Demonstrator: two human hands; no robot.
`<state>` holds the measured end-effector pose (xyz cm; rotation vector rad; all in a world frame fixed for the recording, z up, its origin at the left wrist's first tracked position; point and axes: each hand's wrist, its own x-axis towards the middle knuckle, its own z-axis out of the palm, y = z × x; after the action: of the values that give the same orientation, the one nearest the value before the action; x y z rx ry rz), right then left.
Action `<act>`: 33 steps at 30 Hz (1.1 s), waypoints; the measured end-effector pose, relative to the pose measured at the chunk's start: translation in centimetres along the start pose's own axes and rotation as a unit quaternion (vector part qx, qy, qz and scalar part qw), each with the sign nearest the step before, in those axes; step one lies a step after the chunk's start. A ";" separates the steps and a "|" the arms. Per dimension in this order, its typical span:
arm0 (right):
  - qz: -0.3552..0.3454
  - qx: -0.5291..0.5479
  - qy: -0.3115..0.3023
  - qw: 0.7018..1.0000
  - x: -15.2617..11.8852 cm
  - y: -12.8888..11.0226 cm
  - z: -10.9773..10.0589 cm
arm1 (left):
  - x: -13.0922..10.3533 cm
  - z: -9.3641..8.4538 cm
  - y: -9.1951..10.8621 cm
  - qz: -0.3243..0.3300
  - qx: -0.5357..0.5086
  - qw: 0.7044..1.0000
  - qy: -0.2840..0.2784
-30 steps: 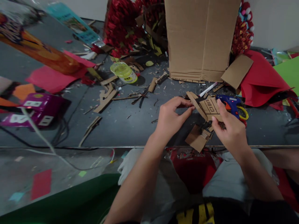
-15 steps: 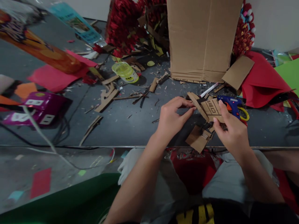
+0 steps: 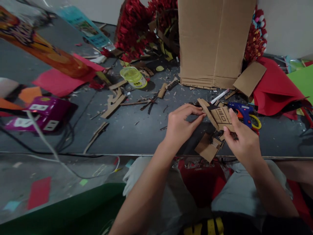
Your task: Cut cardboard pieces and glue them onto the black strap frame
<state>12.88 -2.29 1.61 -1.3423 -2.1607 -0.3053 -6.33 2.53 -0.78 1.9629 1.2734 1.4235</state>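
Between the thumb and fingers of my right hand (image 3: 244,135) is a cardboard piece (image 3: 222,118) with black printed characters and lines. A narrow cardboard strip (image 3: 207,114) stands at an angle against its left end; whether the two are joined I cannot tell. My left hand (image 3: 182,124) pinches at the strip's left side, thumb and forefinger together; the exact contact is partly hidden. Just beyond my right hand lie a blue glue gun (image 3: 241,109) and scissors with a yellow handle (image 3: 255,121). Below the held piece, cardboard scraps (image 3: 207,147) rest at the table edge.
A tall cardboard box (image 3: 215,42) stands behind my hands. Left of it are a yellow-green tub (image 3: 134,77) and scattered cardboard offcuts. A purple power block (image 3: 45,114) with cables sits at far left. Red sheets (image 3: 276,88) and a white marker (image 3: 220,96) lie right.
The view has shifted slightly, so the table things appear a little to the right. Both hands keep their hold, with almost no visible movement of the cardboard piece.
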 end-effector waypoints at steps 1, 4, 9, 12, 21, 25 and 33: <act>-0.003 -0.001 0.000 1.000 0.0 0.0 0.0 | 0.0 0.0 0.0 -0.001 0.000 1.000 -0.002; -0.008 -0.003 0.002 1.000 0.1 0.0 -0.1 | 0.0 0.0 0.0 -0.002 0.002 1.000 -0.007; -0.008 -0.005 0.009 1.000 0.1 0.0 0.0 | 0.1 -0.1 -0.1 0.010 0.008 1.000 -0.016; 0.004 0.004 0.001 1.000 -0.1 0.0 0.1 | 0.1 -0.1 -0.1 0.013 0.018 1.000 -0.021; 0.002 0.006 0.003 1.000 -0.1 0.1 0.1 | 0.0 -0.1 0.0 0.025 0.027 0.999 -0.021; 0.010 0.010 0.005 1.000 -0.1 0.1 0.1 | 0.0 -0.2 0.2 0.018 0.030 0.999 -0.025; 0.003 -0.003 0.012 1.000 0.0 0.0 0.0 | 0.0 -0.1 0.1 0.016 0.027 0.999 -0.023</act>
<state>12.89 -2.23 1.60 -1.3412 -2.1378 -0.3247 -6.42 2.46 -0.64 2.0483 1.2789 1.3632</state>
